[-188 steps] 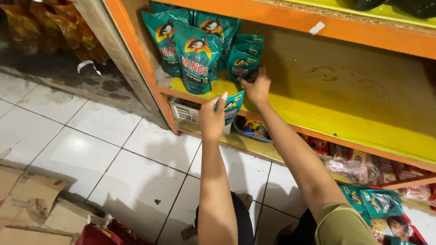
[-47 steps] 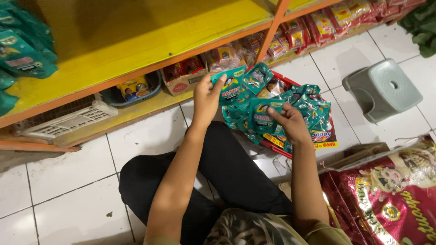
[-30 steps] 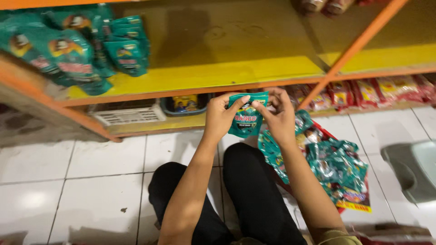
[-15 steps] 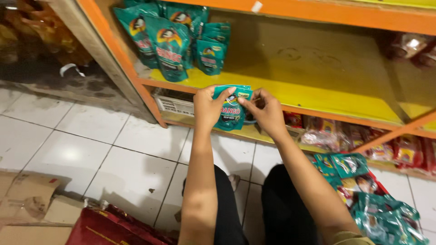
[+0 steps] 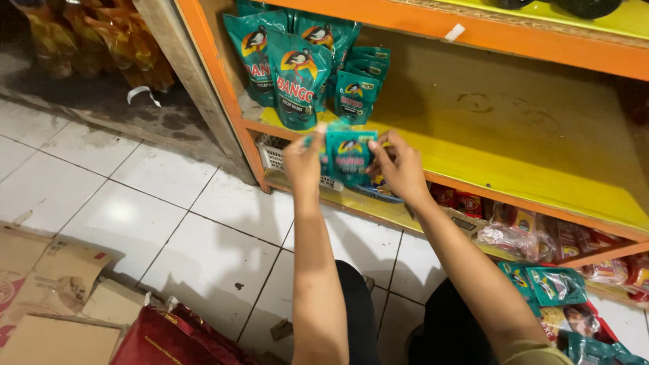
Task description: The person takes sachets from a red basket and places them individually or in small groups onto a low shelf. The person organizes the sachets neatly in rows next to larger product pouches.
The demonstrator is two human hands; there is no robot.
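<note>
— Head view first: what is framing the work, biggest things down?

— An orange-edged shelf unit (image 5: 473,30) is filling the upper right, its yellow shelf board (image 5: 514,169) lying mostly bare to the right of the stock, so open room is running from the hands toward the far right edge. The orange upright (image 5: 220,88) is closing the left side. White floor tiles (image 5: 155,216) are spreading open to the left, with flattened cardboard (image 5: 40,284) and a red sack (image 5: 169,338) lying at the bottom left corner.

— How many of each?

— Three large teal pouches (image 5: 297,78) are standing at the shelf's left end, though more may be hiding behind. Beside them a stack of small teal sachets (image 5: 358,84) is leaning — roughly four, the overlap is making the count unsure. More teal packets (image 5: 554,287) are lying on the floor at lower right, at least two. One white basket (image 5: 274,152) is sitting on the lowest shelf.

— And the hands?

— Both are closing on one small teal sachet (image 5: 348,157), holding it upright just in front of the yellow board's front edge. The left hand (image 5: 305,159) is pinching its left edge, the right hand (image 5: 399,165) its right edge — the sachet is spanning the gap between them.
</note>
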